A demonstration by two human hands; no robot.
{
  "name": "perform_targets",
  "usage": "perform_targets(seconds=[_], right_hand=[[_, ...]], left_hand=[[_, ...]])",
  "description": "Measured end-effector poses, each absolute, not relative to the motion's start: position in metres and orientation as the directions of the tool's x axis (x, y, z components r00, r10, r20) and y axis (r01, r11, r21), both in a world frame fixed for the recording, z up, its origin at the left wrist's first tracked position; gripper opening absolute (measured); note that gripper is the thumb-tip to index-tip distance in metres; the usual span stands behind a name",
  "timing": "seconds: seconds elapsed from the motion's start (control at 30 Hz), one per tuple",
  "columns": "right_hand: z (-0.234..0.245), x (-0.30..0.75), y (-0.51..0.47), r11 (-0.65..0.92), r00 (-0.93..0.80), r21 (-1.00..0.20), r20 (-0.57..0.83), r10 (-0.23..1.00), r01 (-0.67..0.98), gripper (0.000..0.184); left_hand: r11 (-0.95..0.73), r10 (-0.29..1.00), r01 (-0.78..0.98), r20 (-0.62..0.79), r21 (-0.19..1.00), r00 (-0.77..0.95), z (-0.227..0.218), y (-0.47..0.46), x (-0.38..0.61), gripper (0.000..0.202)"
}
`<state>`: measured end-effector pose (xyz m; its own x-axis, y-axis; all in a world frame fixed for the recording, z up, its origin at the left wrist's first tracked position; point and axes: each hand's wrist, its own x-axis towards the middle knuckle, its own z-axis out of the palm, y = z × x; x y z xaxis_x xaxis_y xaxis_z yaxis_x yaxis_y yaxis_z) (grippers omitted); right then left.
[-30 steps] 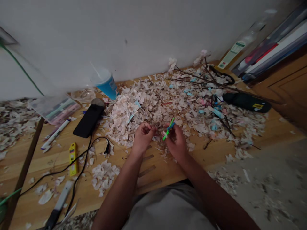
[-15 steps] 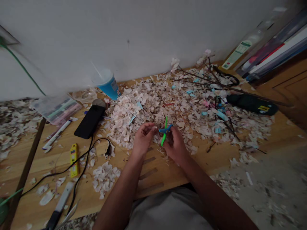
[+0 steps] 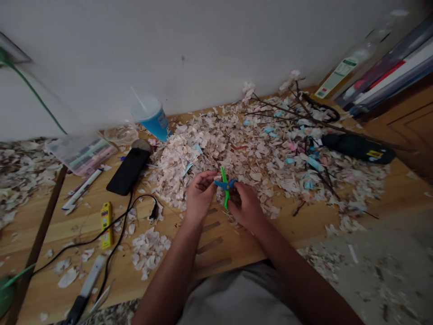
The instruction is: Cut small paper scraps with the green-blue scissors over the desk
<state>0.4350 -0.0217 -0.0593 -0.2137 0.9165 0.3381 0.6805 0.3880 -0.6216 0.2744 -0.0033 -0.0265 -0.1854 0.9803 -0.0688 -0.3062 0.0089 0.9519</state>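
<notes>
My right hand (image 3: 248,205) is closed around the handles of a pair of green and blue scissors (image 3: 226,186). Their blades are spread, and the blue one points at my left fingertips. Finger and thumb of my left hand (image 3: 201,194) are pinched on a small pale scrap, mostly hidden by the fingers and the blade. Both hands are above the table's near side, in front of a wide heap of pale petal-like pieces (image 3: 182,155). A smaller pile of pale petals (image 3: 149,250) lies to the left of my left forearm.
Left on the table (image 3: 237,253) are a black phone (image 3: 128,171), a yellow box (image 3: 106,225), a white pen (image 3: 83,192), a cutter knife (image 3: 86,289) and a black cable (image 3: 118,243). Behind stands a blue cup (image 3: 155,122). Twigs (image 3: 287,110) and a dark pouch (image 3: 358,148) lie right.
The scissors have moved left and turned, bringing the blue blade up to my left fingertips. My left hand has shifted slightly left and keeps its pinch.
</notes>
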Motion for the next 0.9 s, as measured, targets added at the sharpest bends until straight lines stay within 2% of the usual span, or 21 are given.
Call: perform_targets(seconds=[0.27, 0.5, 0.63, 0.9], right_hand=[[-0.0578, 0.4338, -0.0211, 0.379, -0.229, -0.617, 0.312, 0.922, 0.689, 0.039], [-0.0592, 0.4348, -0.0206, 0.372, -0.221, -0.625, 0.308, 0.925, 0.686, 0.038], [-0.0574, 0.4354, -0.0203, 0.367, -0.231, -0.63, 0.29, 0.929, 0.685, 0.036], [-0.0578, 0.4373, -0.0206, 0.365, -0.246, -0.642, 0.271, 0.931, 0.674, 0.037]], left_hand=[[-0.062, 0.973, -0.155, 0.025, 0.986, -0.23, -0.0307, -0.0022, 0.2716, 0.034], [-0.091, 0.975, -0.171, 0.052, 0.981, -0.218, -0.0284, -0.0024, 0.2725, 0.037], [-0.088, 0.983, -0.18, 0.056, 0.98, -0.176, -0.0286, -0.0027, 0.2719, 0.035], [-0.15, 0.986, -0.016, 0.148, 0.989, -0.071, -0.0279, -0.0027, 0.2682, 0.034]])
